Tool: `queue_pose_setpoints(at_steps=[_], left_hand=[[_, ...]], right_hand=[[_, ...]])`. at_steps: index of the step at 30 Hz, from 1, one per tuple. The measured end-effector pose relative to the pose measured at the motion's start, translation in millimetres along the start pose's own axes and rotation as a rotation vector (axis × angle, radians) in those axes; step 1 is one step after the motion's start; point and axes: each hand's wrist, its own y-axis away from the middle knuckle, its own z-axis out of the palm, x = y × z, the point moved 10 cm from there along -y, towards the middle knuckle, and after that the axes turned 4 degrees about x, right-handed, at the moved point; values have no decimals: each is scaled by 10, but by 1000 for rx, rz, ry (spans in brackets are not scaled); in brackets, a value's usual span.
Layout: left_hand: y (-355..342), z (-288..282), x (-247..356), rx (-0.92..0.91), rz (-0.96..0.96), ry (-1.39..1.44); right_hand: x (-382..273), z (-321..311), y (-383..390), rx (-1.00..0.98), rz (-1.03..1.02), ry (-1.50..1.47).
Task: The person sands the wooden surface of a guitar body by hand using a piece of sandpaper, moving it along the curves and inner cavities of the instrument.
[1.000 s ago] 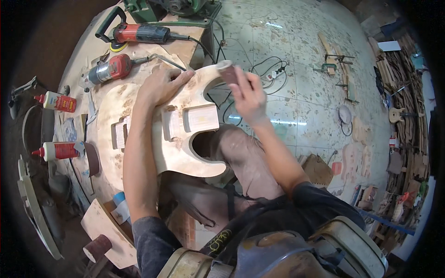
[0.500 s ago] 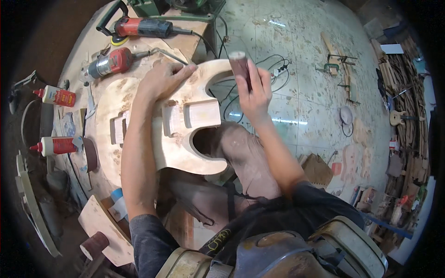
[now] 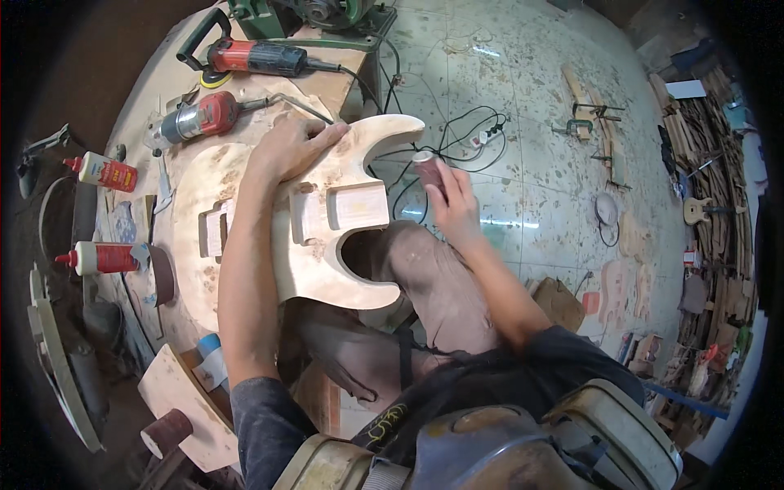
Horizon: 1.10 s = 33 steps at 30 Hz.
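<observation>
On the guitar body (image 3: 309, 275) rests the left hand (image 3: 286, 149), fingertips hidden, its grip unclear; well apart, the right hand (image 3: 459, 211) clasps a dark red cylinder (image 3: 428, 170). That has just moved off the body's far horn (image 3: 398, 125), apparently breaking contact. Partly on the surface (image 3: 151, 91), the body's middle is hidden by the left forearm (image 3: 247, 310).

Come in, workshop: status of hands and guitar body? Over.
Left hand on guitar body. Right hand gripping dark-red cylinder, apart from guitar body. Power strip beyond, not between them.
</observation>
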Motion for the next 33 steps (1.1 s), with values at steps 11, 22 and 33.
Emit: queue_pose_setpoints(at_steps=[11,22,33], left_hand=[[12,-2,29,-29,-41,-10],[39,-2,38,-19,-35,6],[19,-33,1,34,25,15]], right_hand=[[-355,-270,-440,221,-119,-23],[-586,-136,-757,147,-91,-80],[-935,95,-1032,-339,-217,-278]])
